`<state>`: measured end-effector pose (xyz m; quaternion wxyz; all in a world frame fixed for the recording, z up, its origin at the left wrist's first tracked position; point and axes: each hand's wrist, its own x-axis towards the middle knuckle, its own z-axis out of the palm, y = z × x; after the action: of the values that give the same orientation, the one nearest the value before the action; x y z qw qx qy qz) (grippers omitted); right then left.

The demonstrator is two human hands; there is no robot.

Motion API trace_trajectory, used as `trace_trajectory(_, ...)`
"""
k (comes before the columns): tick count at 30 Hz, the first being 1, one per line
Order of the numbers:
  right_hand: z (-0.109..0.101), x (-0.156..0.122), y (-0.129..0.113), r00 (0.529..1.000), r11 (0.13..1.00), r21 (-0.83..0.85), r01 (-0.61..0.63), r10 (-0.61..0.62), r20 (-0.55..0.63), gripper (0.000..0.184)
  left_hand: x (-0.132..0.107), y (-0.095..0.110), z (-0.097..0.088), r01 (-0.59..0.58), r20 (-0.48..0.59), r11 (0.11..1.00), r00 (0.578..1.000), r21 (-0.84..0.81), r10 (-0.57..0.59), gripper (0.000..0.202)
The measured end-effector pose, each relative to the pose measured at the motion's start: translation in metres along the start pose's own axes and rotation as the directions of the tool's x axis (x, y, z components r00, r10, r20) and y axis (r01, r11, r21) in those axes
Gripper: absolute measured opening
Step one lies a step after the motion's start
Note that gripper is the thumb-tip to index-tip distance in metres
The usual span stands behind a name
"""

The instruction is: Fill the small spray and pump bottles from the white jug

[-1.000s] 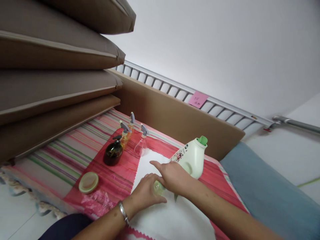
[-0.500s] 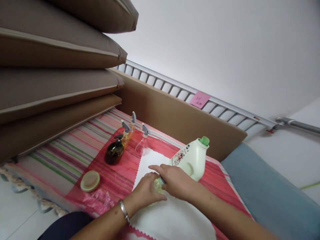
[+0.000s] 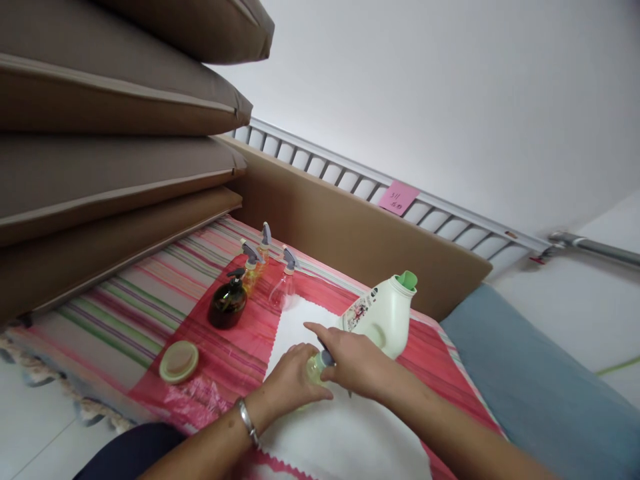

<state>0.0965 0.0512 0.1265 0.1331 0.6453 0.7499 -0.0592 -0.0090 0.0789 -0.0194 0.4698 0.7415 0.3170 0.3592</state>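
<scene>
My left hand (image 3: 289, 379), with a silver bracelet at the wrist, is wrapped around a clear spray bottle (image 3: 313, 367) with a pale yellow-green tint. The bottle lies tilted over a white cloth (image 3: 345, 433), its body mostly hidden by the fingers. My right hand (image 3: 357, 360) grips the grey spray head (image 3: 327, 358) at the bottle's neck, forefinger stretched along it. Right behind that hand stands a large pale-green jug (image 3: 393, 317) with an open top and green spout. Further left are several pump bottles, among them a dark one (image 3: 228, 305) and a clear spray bottle (image 3: 283, 290).
A round lidded container (image 3: 179, 362) and crumpled pink plastic (image 3: 197, 402) lie at left on a red sheet over striped fabric (image 3: 117, 313). Stacked brown cushions (image 3: 120, 160) overhang the left side. A brown board (image 3: 350, 220) and a metal rail run along the back.
My right hand has turned slightly on the spray head, so more of the grey collar shows. The left hand keeps its grip, and the other items stay where they were.
</scene>
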Motion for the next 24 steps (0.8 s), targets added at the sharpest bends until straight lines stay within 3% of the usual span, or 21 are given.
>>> trace_trajectory(3, 0.003, 0.001, -0.001, 0.999, 0.999, 0.033, 0.031, -0.030, -0.024, 0.077, -0.001, 0.000, 0.001, -0.009, 0.005, 1.000, 1.000, 0.012, 0.009, 0.065)
trace_trajectory(17, -0.005, 0.009, -0.015, 0.993, 0.993, 0.029, -0.115, 0.115, 0.002, 0.078, -0.003, -0.001, 0.006, 0.004, -0.034, 0.997, 0.999, 0.078, -0.002, 0.053)
trace_trajectory(22, -0.009, 0.003, -0.012, 0.988, 0.988, 0.049, -0.150, 0.151, -0.029, 0.081, 0.001, -0.014, 0.009, 0.003, -0.063, 1.000, 0.998, 0.004, -0.003, 0.059)
trace_trajectory(24, -0.012, -0.004, -0.008, 0.980, 0.980, 0.063, -0.189, 0.193, -0.051, 0.072, 0.004, -0.022, 0.011, 0.000, -0.105, 1.000, 0.994, -0.008, 0.000, 0.060)
